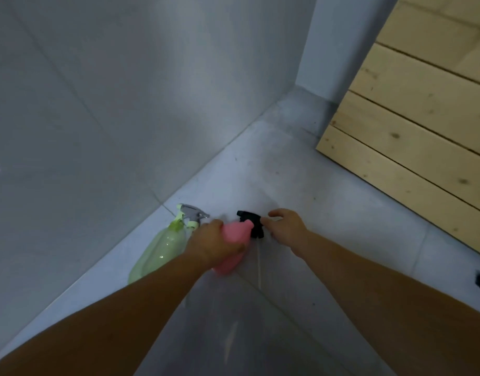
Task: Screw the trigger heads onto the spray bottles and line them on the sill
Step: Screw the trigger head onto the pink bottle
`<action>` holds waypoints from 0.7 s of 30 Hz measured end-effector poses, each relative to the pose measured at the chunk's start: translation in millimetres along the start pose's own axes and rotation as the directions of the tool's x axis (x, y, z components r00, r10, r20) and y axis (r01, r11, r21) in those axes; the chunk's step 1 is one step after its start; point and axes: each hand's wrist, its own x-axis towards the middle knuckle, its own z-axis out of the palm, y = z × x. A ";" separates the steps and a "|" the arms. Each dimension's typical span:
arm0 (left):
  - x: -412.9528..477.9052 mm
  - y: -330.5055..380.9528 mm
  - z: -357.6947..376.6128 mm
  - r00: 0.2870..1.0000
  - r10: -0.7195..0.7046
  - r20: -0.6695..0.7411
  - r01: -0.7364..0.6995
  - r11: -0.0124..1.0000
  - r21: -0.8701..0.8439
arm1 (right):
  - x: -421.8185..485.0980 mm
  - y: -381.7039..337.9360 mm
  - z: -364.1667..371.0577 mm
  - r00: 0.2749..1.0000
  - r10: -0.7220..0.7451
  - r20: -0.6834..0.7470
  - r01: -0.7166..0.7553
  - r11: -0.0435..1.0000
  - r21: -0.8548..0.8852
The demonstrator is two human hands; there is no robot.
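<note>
the left hand [214,244] is wrapping its fingers around the belly of the pink plastic spray bottle [234,236], keeping it low over the pale grey tiled surface [328,213] with the neck pointing away from the person. the right hand [286,227] is pinching the black plastic trigger head [251,222] between thumb and curled fingertips, right at the bottle's neck. blur is hiding whether the collar is sitting on the threads. a thin pale line, probably the dip tube [259,264], is trailing outside the bottle, so the head is likely not seated yet. the translucent green spray bottle [163,249], already wearing its grey trigger head [192,211], is resting against the grey wall [98,104], just beside the pink one. the pink bottle is looking light and thin-walled, likely giving under a squeeze, so holding it firmly near the shoulder and turning the head by its collar, not the lever, is seeming wisest.
</note>
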 end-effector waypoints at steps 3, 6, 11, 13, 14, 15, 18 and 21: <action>2.1 -2.7 3.2 0.999 -0.042 -0.024 0.039 0.991 -0.132 | 3.4 3.9 6.4 1.000 -0.009 0.002 0.009 1.000 -0.006; -0.9 -6.8 4.7 0.994 -0.103 -0.043 0.082 0.937 -0.338 | 1.2 3.8 11.6 0.998 -0.048 -0.038 0.045 0.997 -0.062; -8.1 -18.6 10.3 0.985 -0.168 -0.045 0.126 0.869 -0.478 | 1.6 -8.2 18.4 0.994 -0.083 -0.072 0.067 0.977 -0.203; -9.4 -21.7 11.0 0.985 -0.168 -0.043 0.127 0.866 -0.484 | 3.2 -11.5 20.2 0.996 -0.064 -0.068 0.045 0.968 -0.249; -9.8 -23.1 11.0 0.985 -0.164 -0.046 0.122 0.865 -0.486 | 3.8 -12.1 21.1 0.996 -0.058 -0.069 0.038 0.964 -0.264; -10.4 -24.2 11.0 0.986 -0.162 -0.046 0.119 0.864 -0.489 | 3.9 -12.1 22.1 0.996 -0.048 -0.073 0.027 0.962 -0.272; -11.4 -26.0 10.6 0.986 -0.159 -0.040 0.117 0.853 -0.508 | 2.8 -13.2 22.7 0.995 -0.038 -0.097 0.011 0.964 -0.264; -14.0 -25.1 9.4 0.988 -0.152 -0.033 0.111 0.837 -0.536 | 0.3 -13.8 20.8 0.995 -0.013 -0.099 -0.007 0.981 -0.193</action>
